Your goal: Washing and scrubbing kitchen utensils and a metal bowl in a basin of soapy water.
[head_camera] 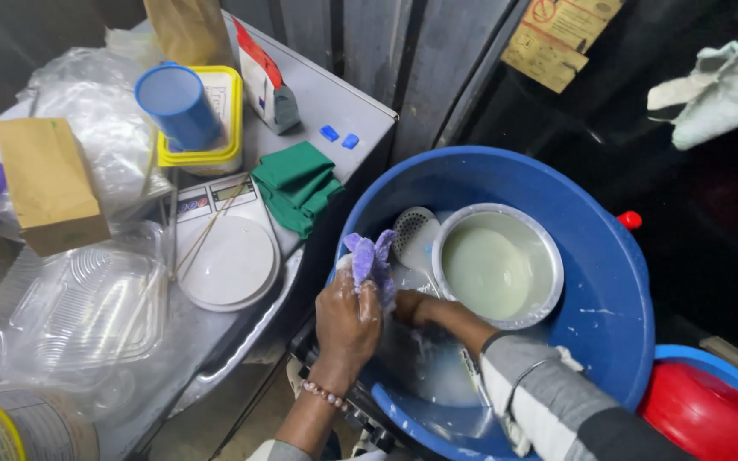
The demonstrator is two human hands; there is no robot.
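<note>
My left hand (348, 320) is closed around a purple cloth (372, 263) and holds it over the left rim of a big blue basin (601, 282). My right hand (412, 307) reaches down into the basin's cloudy wash water just right of the cloth; its fingers are hidden under the left hand and the water. A metal bowl (498, 265) full of milky water sits in the basin, and a perforated metal skimmer (414, 232) lies beside it.
To the left stands a grey counter (335, 102) with a white kitchen scale (228, 260), folded green cloths (296, 188), a blue cup (179, 104) on a yellow tub, a brown paper bag (49, 183) and clear plastic trays (87, 303). A red lid (711, 418) sits at lower right.
</note>
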